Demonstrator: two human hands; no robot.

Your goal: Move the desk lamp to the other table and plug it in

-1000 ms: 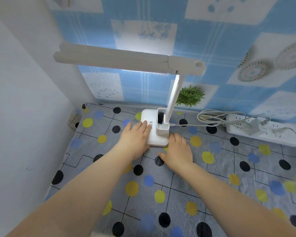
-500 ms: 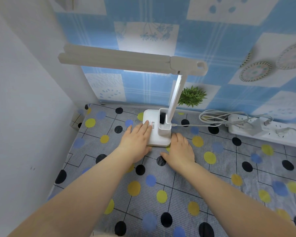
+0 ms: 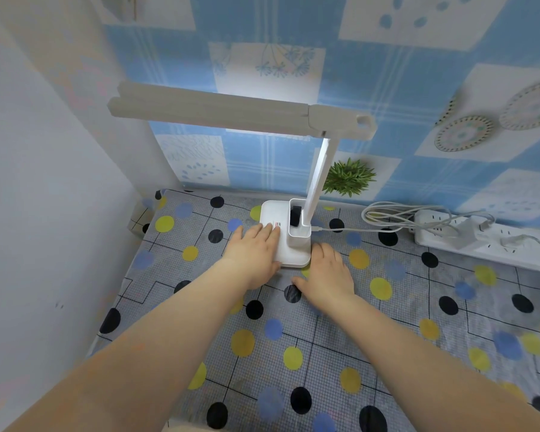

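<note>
While the desk lamp (image 3: 293, 194) is standing at the back of the dotted table (image 3: 387, 322), near the papered wall, both hands are lying flat around its white base. The left hand (image 3: 253, 257) is resting on the left part of the base with its fingers straight and close together, gripping nothing; the right hand (image 3: 328, 272) is lying on the cloth just right of the base's front corner, fingers likewise straight and holding nothing. The lamp's head is glowing, and its thin cable (image 3: 356, 229) is running from the right side of the base toward the power strip (image 3: 480, 244), well to the right of the lamp, where a white plug (image 3: 468, 233) is sitting in a socket. Judged from this, the task is looking nearly finished: the lamp is standing on a table and appears powered, leaving at most a final squaring of the base, though whether this is the intended table cannot be told. A small cup-like holder (image 3: 300, 226) built into the base, at the foot of the stem, is holding one dark object (image 3: 295, 216), too small to identify.
</note>
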